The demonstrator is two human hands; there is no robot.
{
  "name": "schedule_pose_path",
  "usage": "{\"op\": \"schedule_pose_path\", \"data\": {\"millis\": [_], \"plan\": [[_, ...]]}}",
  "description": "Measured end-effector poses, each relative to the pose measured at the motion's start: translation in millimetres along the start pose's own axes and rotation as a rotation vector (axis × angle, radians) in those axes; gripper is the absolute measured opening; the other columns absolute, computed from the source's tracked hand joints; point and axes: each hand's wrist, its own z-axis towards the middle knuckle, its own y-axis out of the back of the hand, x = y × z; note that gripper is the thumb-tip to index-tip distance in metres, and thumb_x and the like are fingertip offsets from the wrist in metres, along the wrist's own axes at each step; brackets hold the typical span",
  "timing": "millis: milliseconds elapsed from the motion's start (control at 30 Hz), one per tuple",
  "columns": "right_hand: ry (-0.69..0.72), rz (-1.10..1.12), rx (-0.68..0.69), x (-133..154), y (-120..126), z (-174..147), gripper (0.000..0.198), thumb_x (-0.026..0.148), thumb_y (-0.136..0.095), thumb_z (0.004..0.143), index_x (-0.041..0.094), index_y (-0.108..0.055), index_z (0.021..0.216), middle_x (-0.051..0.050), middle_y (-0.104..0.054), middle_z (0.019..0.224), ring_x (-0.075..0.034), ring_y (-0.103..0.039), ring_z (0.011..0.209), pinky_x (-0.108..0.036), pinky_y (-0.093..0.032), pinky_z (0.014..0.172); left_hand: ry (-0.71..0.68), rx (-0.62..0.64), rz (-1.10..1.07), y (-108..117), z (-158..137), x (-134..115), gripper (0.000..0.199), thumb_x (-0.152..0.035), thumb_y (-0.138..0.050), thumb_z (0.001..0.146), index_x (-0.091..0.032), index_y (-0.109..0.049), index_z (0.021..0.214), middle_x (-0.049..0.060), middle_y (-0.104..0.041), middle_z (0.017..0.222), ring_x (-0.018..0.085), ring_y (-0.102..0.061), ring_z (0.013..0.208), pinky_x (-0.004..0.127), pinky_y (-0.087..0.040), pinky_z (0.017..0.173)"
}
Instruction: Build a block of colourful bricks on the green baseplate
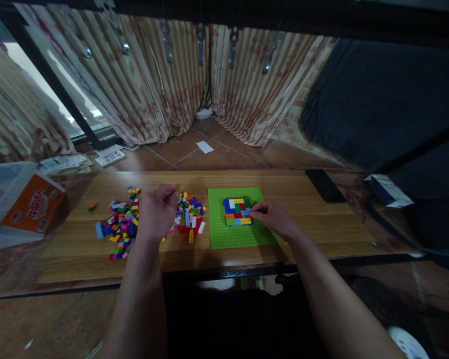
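Note:
A green studded baseplate (217, 234) lies on the wooden table. On it sits a squarish block of toy bricks (237, 211), its top a patchwork of red, blue, white, yellow and orange. At the block's right edge, the fingertips of my right hand (273, 217) are pinched together; what they hold, if anything, is hidden. My left hand (159, 209) hovers over loose bricks with curled fingers, and its grip is too hidden to name any thing in it. Loose coloured bricks spread on both sides of that hand, a left heap (121, 227) and a right heap (190, 209).
The low wooden table (187, 179) carries a black phone (325, 186) at its right end. Beyond the left end stands a clear plastic box (7, 174) with an orange label. A blue-and-white packet (388, 190) is at the far right. Striped curtains (153, 85) hang behind.

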Motion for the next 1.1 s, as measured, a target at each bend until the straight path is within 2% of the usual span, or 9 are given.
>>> {"op": "schedule_pose_path", "data": {"millis": [233, 600, 1100], "plan": [[0.019, -0.05, -0.04, -1.2, -2.7, 2.3, 0.015, 0.034, -0.069, 0.064, 0.018, -0.068, 0.065, -0.002, -0.066, 0.062, -0.015, -0.057, 0.059, -0.029, -0.041, 0.057, 0.015, 0.008, -0.012, -0.3, -0.8, -1.0, 0.027, -0.032, -0.058, 0.078, -0.016, -0.07, 0.097, 0.007, -0.073, 0.089, 0.02, -0.067, 0.079, 0.03, -0.053, 0.078], [-0.035, 0.041, -0.01, 0.0, -2.1, 2.6, 0.016, 0.032, -0.07, 0.06, 0.017, -0.068, 0.064, -0.001, -0.064, 0.06, -0.014, -0.056, 0.057, -0.028, -0.039, 0.057, 0.022, 0.009, -0.021, -0.2, -1.0, -2.3, 0.025, -0.03, -0.057, 0.079, -0.016, -0.07, 0.096, 0.006, -0.073, 0.088, 0.019, -0.067, 0.077, 0.029, -0.052, 0.076], [-0.001, 0.045, -0.093, 0.1, -8.4, 3.7, 0.007, 0.023, -0.068, 0.057, 0.018, -0.069, 0.061, -0.001, -0.067, 0.057, -0.014, -0.058, 0.055, -0.026, -0.042, 0.055, 0.0, 0.014, -0.033, -2.3, -0.5, -3.8, 0.023, -0.029, -0.058, 0.078, -0.017, -0.069, 0.095, 0.006, -0.073, 0.088, 0.019, -0.067, 0.082, 0.03, -0.053, 0.078]]}}
